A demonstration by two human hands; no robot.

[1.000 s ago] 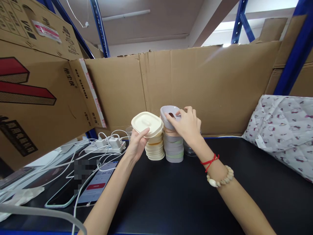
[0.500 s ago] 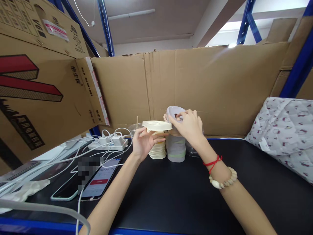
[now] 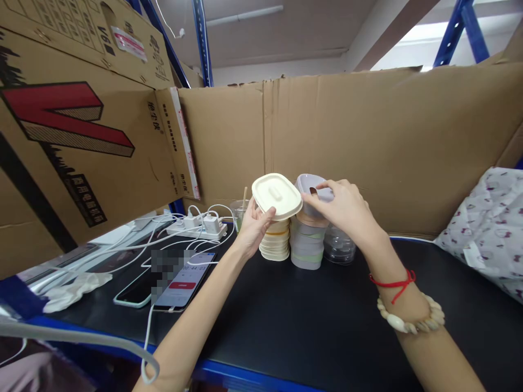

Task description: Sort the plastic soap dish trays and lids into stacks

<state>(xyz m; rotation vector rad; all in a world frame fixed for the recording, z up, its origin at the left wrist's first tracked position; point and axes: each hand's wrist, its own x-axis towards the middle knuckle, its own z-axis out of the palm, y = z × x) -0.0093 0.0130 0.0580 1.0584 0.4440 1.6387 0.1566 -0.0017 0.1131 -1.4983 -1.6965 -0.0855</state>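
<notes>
Pinched between the thumb and fingers of my left hand (image 3: pixel 256 228) is a cream square lid (image 3: pixel 277 195) with rounded corners, its ridged face tilted toward me. My right hand (image 3: pixel 345 207) grips the rim of a pale lilac container (image 3: pixel 307 184), which is tipped at the top of a stack of grey and green containers (image 3: pixel 307 247). Whether it rests on that stack, I cannot tell. Left of it, partly behind the lid, stands a stack of cream pieces (image 3: pixel 274 246).
A clear plastic jar (image 3: pixel 340 247) stands right of the stacks, and a clear cup with a stick (image 3: pixel 239 209) to their left. A power strip (image 3: pixel 198 230) with tangled white cables and two phones (image 3: pixel 186 283) lie at left. A patterned quilted bag (image 3: pixel 486 223) sits at right.
My left hand has turned the cream lid from edge-on to face me, and its thumb now lies over the rim. The view has swung slightly left.
</notes>
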